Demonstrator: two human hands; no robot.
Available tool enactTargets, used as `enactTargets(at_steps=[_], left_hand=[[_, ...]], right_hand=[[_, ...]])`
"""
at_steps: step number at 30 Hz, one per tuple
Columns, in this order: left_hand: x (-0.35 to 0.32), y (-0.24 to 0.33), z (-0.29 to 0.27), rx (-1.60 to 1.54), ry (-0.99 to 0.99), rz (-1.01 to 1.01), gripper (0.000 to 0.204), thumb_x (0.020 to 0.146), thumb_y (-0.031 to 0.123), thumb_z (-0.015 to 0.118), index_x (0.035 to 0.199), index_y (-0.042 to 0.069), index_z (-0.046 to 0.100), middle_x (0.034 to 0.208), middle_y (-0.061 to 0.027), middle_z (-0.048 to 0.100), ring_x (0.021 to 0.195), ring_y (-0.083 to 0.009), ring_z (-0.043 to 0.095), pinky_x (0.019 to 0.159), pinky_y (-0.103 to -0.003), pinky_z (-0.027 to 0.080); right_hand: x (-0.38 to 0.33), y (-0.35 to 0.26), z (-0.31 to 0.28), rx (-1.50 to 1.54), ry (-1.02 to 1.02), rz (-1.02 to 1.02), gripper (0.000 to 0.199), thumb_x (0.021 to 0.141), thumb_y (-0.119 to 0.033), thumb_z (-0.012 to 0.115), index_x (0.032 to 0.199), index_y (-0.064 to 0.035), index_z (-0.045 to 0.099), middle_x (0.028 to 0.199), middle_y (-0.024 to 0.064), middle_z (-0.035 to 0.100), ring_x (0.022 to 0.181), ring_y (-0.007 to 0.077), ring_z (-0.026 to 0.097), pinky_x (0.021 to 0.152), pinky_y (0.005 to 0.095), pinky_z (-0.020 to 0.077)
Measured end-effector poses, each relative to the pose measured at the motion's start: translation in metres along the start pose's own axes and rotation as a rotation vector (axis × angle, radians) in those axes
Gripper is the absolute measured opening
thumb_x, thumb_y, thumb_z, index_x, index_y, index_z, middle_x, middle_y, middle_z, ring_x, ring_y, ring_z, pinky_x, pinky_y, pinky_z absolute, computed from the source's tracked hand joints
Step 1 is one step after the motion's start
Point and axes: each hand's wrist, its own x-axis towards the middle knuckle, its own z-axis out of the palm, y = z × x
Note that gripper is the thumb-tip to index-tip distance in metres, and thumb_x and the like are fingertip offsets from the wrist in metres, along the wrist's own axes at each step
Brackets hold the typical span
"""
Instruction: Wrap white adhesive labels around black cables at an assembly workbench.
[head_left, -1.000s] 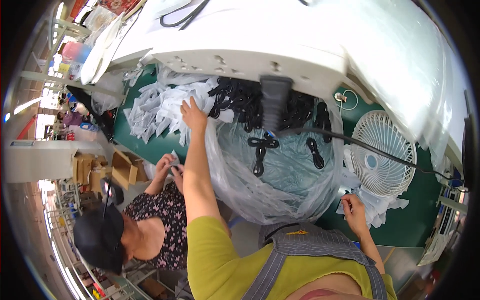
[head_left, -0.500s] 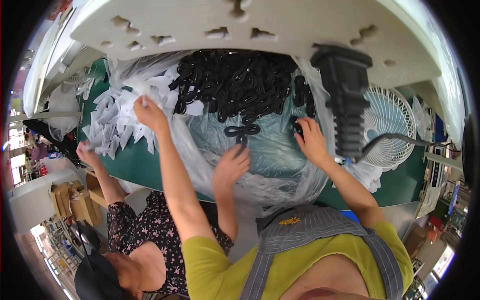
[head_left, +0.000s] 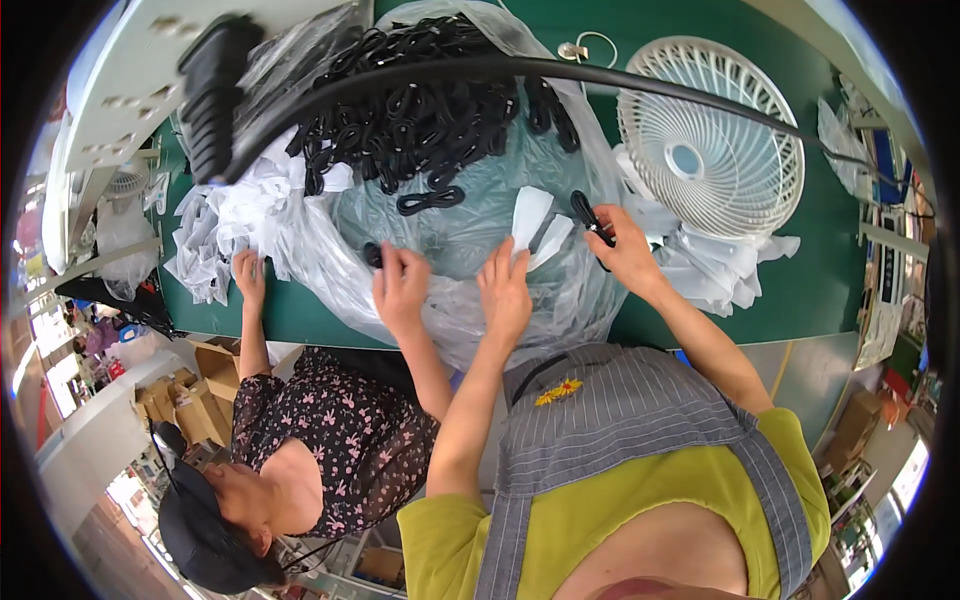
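My left hand (head_left: pixel 505 295) is closed on a thin white slip (head_left: pixel 532 218), which sticks up past the fingertips in two flaps. To its right, my right hand (head_left: pixel 630 252) grips a folded bundle of black cable (head_left: pixel 590 216), tilted, with its loops pointing up and left. Slip and bundle are close but apart. Beyond them a large heap of black cable bundles (head_left: pixel 410 125) lies on a clear plastic bag (head_left: pixel 490 235). One single bundle (head_left: pixel 430 201) rests at the heap's near edge.
At my left, a co-worker's hand (head_left: pixel 400 285) holds a black cable bundle; the other (head_left: pixel 248 278) touches a pile of white slips (head_left: pixel 250 205). A white fan (head_left: pixel 700 140) and more slips (head_left: pixel 740 265) lie at right. A power strip and black cord (head_left: pixel 500 66) hang overhead.
My left hand has come from the left pile toward my right hand, bringing a white slip. My right hand now shows the cable bundle raised. The co-worker has picked up a bundle. The view has shifted.
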Motion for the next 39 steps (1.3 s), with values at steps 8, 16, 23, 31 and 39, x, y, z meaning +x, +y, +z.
enactTargets(at_steps=[8,16,23,31,39], left_hand=[[0.027,0.034,-0.028,-0.027,0.099,0.056,0.033,0.08,0.01,0.068,0.112,0.008,0.061,0.131,-0.0164,0.05,0.12,-0.0356,0.048,0.097,-0.047,0.038],[0.085,0.014,0.051,0.281,0.052,-0.252,0.016,0.084,0.017,0.069,0.097,0.008,0.064,0.096,-0.0092,0.063,0.09,-0.0303,0.061,0.077,-0.044,0.046],[0.057,0.034,0.008,0.014,0.227,0.107,0.008,0.086,0.01,0.065,0.092,0.008,0.069,0.09,-0.0057,0.067,0.084,-0.0258,0.061,0.074,-0.038,0.044],[0.051,0.057,-0.006,-0.09,0.3,0.156,0.014,0.08,0.006,0.067,0.094,0.007,0.069,0.093,-0.0043,0.066,0.085,-0.0241,0.061,0.072,-0.037,0.043],[0.055,0.08,-0.023,-0.148,0.378,0.364,0.022,0.074,0.001,0.069,0.095,0.006,0.066,0.096,-0.0044,0.064,0.088,-0.0246,0.06,0.072,-0.038,0.044]], right_hand=[[-0.019,0.012,-0.029,0.132,-0.102,0.105,0.038,0.091,-0.022,0.063,0.122,-0.0035,0.052,0.091,0.0137,0.065,0.081,0.0251,0.061,0.075,0.0357,0.0483],[-0.005,0.008,-0.015,-0.038,-0.031,-0.13,0.041,0.086,-0.018,0.065,0.124,-0.0061,0.054,0.109,0.0136,0.063,0.096,0.0323,0.062,0.084,0.0403,0.0481],[-0.002,0.002,-0.026,-0.324,0.068,-0.447,0.041,0.083,-0.006,0.062,0.123,-0.0087,0.056,0.108,0.0084,0.06,0.098,0.0303,0.056,0.081,0.0409,0.0465],[-0.025,-0.008,-0.037,-0.617,-0.009,-0.696,0.043,0.078,0.001,0.062,0.119,-0.0103,0.059,0.102,0.0057,0.06,0.097,0.0268,0.055,0.08,0.0389,0.046],[-0.036,-0.027,-0.036,-0.288,-0.125,-0.449,0.036,0.081,-0.01,0.071,0.11,-0.0073,0.051,0.106,0.0099,0.058,0.092,0.0325,0.061,0.073,0.0427,0.0506]])
